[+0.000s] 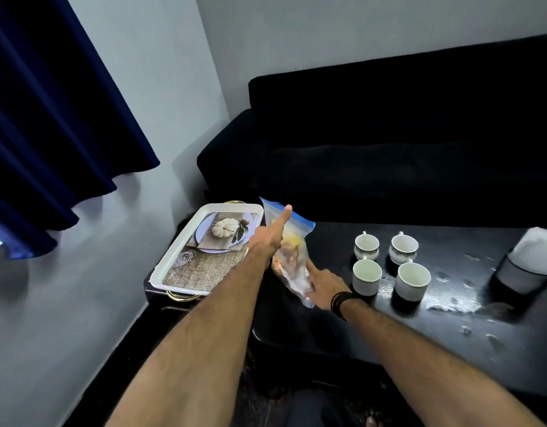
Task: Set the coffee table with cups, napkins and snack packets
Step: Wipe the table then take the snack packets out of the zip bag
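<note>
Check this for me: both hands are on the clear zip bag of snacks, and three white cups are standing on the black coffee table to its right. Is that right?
Not quite. The head view shows four white cups, not three, in two rows of two on the black coffee table. The rest holds: the left hand and right hand are on the clear zip bag.

The room was dim and cool in tone, with daylight entering at nine o'clock beneath the hem of the dark blue pleated curtain [50, 124]. The pale grey wall [161, 87] took most of that light and carried soft curtain shadows. The black upholstered sofa [404, 143] sank into near-featureless dark at one o'clock. The glossy black coffee table [451, 318] showed whitish glare patches at three o'clock. Straight lines bowed toward the edges from the wide lens. Detail was soft overall, slightly smeared.
</note>
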A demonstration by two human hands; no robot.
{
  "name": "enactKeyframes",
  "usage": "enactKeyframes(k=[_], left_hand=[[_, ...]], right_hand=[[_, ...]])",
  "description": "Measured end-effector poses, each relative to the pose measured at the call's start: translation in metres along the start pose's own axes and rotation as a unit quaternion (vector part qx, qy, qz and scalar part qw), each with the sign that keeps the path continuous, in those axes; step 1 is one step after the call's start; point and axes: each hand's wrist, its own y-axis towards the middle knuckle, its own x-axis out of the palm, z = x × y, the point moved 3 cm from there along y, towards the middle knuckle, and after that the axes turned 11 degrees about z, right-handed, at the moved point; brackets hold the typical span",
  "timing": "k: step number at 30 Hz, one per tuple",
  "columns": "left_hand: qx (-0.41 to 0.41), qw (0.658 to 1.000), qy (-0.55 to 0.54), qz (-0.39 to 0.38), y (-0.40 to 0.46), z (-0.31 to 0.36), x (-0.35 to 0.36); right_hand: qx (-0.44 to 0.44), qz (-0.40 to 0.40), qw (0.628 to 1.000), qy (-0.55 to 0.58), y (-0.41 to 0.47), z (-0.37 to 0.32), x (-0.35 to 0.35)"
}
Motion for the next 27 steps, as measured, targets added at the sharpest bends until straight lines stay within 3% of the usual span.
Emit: enactKeyframes(k=[7,14,16,18,20,22,24,27], left_hand=[[-0.025,0.999,0.037,0.032,-0.002,0.0,0.001],[0.046,0.983,0.151,0.098,-0.013,-0.005,-0.008],[0.042,0.986,0.133,0.089,-0.015,-0.009,-0.009],[0.039,0.993,0.088,0.075,-0.014,-0.014,-0.007],[0.048,0.997,0.051,0.041,-0.017,-0.016,-0.004],[0.058,0.998,0.013,-0.008,-0.023,-0.018,0.002],[0.061,0.997,-0.026,-0.043,-0.03,-0.019,0.005],[0.067,0.994,-0.05,-0.065,-0.035,-0.022,0.007]], right_hand=[[-0.074,-0.019,0.994,-0.077,-0.019,-0.005,0.002],[-0.11,-0.068,0.991,-0.045,-0.021,0.0,-0.006],[-0.081,-0.032,0.996,-0.001,-0.016,0.002,-0.022],[0.0,0.09,0.988,0.127,-0.004,0.0,-0.045],[0.084,0.163,0.938,0.295,0.007,-0.01,-0.069],[0.117,0.123,0.898,0.406,0.014,-0.026,-0.085],[0.106,0.083,0.906,0.402,0.015,-0.04,-0.097],[0.111,0.107,0.932,0.328,0.014,-0.042,-0.107]])
